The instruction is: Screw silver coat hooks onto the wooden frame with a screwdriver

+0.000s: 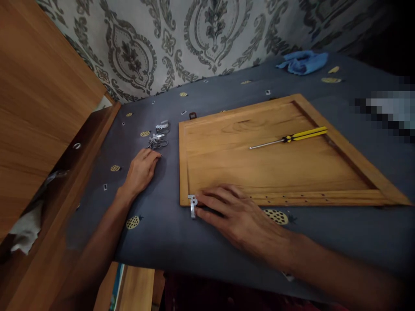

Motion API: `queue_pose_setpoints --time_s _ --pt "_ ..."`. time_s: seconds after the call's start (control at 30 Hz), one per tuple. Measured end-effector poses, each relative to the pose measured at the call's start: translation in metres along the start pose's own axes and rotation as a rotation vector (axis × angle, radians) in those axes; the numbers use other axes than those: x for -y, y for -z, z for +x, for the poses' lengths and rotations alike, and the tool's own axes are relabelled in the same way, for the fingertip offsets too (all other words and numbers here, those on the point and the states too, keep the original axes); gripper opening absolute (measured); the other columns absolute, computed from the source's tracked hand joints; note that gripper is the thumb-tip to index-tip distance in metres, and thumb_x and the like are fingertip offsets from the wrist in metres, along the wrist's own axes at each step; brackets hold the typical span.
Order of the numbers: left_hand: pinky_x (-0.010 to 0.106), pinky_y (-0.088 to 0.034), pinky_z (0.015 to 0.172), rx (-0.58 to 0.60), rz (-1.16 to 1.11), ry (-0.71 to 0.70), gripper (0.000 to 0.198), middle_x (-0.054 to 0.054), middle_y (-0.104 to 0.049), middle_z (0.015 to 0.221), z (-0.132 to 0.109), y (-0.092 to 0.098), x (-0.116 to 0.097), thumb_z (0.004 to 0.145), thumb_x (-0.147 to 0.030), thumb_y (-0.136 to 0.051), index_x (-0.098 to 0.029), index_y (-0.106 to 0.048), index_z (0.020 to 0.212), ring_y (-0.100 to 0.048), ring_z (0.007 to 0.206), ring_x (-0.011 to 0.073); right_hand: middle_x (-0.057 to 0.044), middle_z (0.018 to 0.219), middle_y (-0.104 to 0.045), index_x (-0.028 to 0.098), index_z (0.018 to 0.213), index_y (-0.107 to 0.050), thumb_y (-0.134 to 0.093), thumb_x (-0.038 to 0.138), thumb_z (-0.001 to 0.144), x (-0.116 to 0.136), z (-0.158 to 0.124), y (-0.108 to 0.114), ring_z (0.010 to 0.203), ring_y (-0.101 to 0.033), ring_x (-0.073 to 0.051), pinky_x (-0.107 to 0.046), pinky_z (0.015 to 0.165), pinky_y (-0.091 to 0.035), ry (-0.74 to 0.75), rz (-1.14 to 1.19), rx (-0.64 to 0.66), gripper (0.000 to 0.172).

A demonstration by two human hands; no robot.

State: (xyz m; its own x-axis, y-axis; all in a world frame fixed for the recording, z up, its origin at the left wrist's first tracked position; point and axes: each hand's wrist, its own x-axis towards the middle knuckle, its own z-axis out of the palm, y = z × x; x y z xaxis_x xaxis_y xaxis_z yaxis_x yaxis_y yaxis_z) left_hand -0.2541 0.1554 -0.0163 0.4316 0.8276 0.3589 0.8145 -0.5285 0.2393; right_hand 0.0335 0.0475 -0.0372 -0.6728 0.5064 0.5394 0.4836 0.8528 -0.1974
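Note:
A framed wooden panel (223, 151) lies flat on the dark patterned cloth. At its near left corner sits a small silver metal bracket (193, 205), partly over the edge. My right hand (236, 216) rests across the panel's near edge, its thumb and fingertips gripping the bracket from the right. To the left of the panel, my left hand (142, 170) is beside a small pile of metal hardware (158, 140), its fingers pressed together. A tiny dark tip shows at those fingers, too small to name. On the panel lies a yellow and black screwdriver (292, 136).
Small dark holes run along the panel's near rail. A crumpled blue cloth (303, 62) lies at the back right, by the patterned curtain (214, 30). Wooden furniture (39, 99) with a raised edge borders the left side. Part of the right side is pixelated.

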Motion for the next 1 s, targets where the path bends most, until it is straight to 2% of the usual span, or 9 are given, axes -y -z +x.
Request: queue_pose_setpoints --time_s 0.1,0.17,0.23,0.3,0.37,0.57,0.8,1.0 --pt "0.032 -0.050 0.081 0.034 -0.231 0.098 0.013 0.004 -0.070 0.092 -0.002 0.016 -0.027 0.095 -0.026 -0.056 -0.019 -0.067 0.095 -0.063 0.086 0.0200 -0.006 0.116 -0.075 0.019 0.108 -0.072 -0.052 0.012 0.098 -0.001 0.000 -0.001 0.109 -0.061 -0.023 -0.042 0.091 -0.049 0.007 0.007 -0.019 0.022" --pt "0.028 -0.052 0.077 0.181 -0.502 0.143 0.012 0.004 -0.071 0.093 -0.003 0.027 -0.051 0.092 -0.030 -0.063 -0.019 -0.066 0.097 -0.065 0.085 0.0176 -0.006 0.115 -0.076 0.018 0.106 -0.072 -0.050 0.014 0.100 0.000 0.000 -0.002 0.109 -0.061 -0.024 -0.042 0.090 -0.049 0.008 0.012 -0.041 0.023" --pt "0.027 -0.053 0.077 0.362 -0.665 0.123 0.011 0.003 -0.070 0.091 -0.004 0.035 -0.074 0.092 -0.027 -0.064 -0.019 -0.065 0.099 -0.066 0.085 0.0163 -0.006 0.115 -0.076 0.017 0.105 -0.072 -0.047 0.015 0.102 0.000 0.001 -0.001 0.108 -0.061 -0.024 -0.042 0.089 -0.049 0.007 0.010 -0.053 0.025" --pt "0.026 -0.052 0.076 0.495 -0.702 0.092 0.007 0.002 -0.070 0.090 -0.005 0.039 -0.091 0.094 -0.022 -0.059 -0.019 -0.064 0.097 -0.065 0.084 0.0154 -0.006 0.115 -0.076 0.017 0.106 -0.072 -0.046 0.017 0.103 0.001 0.002 0.000 0.107 -0.061 -0.024 -0.041 0.089 -0.050 0.005 0.008 -0.049 0.026" --pt "0.025 -0.050 0.073 0.572 -0.670 0.084 0.005 0.001 -0.070 0.092 -0.005 0.039 -0.101 0.095 -0.020 -0.058 -0.020 -0.063 0.098 -0.064 0.084 0.0149 -0.005 0.115 -0.076 0.017 0.107 -0.072 -0.047 0.017 0.103 0.001 0.003 0.001 0.106 -0.062 -0.024 -0.040 0.088 -0.050 0.005 0.005 -0.048 0.025" --pt "0.027 -0.047 0.076 0.559 -0.531 0.002 0.008 -0.001 -0.068 0.093 -0.003 0.035 -0.100 0.098 -0.017 -0.054 -0.021 -0.060 0.101 -0.062 0.083 0.0135 -0.005 0.116 -0.075 0.018 0.106 -0.073 -0.052 0.019 0.102 0.001 0.003 0.000 0.106 -0.062 -0.024 -0.040 0.087 -0.051 0.004 -0.013 -0.032 0.021" --pt "0.028 -0.047 0.079 0.601 -0.488 -0.024 0.010 -0.001 -0.068 0.094 0.000 0.035 -0.098 0.098 -0.015 -0.052 -0.022 -0.059 0.103 -0.063 0.086 0.0139 -0.005 0.116 -0.075 0.018 0.107 -0.072 -0.053 0.019 0.102 0.001 0.003 0.002 0.106 -0.062 -0.024 -0.040 0.089 -0.051 0.007 -0.015 -0.034 0.020" --pt "0.027 -0.046 0.076 0.626 -0.461 -0.047 0.009 -0.001 -0.066 0.093 0.003 0.036 -0.101 0.099 -0.015 -0.051 -0.021 -0.057 0.101 -0.063 0.085 0.0139 -0.004 0.116 -0.075 0.018 0.107 -0.072 -0.056 0.021 0.100 0.001 0.003 0.001 0.105 -0.063 -0.024 -0.041 0.087 -0.053 0.000 -0.015 -0.021 0.017"
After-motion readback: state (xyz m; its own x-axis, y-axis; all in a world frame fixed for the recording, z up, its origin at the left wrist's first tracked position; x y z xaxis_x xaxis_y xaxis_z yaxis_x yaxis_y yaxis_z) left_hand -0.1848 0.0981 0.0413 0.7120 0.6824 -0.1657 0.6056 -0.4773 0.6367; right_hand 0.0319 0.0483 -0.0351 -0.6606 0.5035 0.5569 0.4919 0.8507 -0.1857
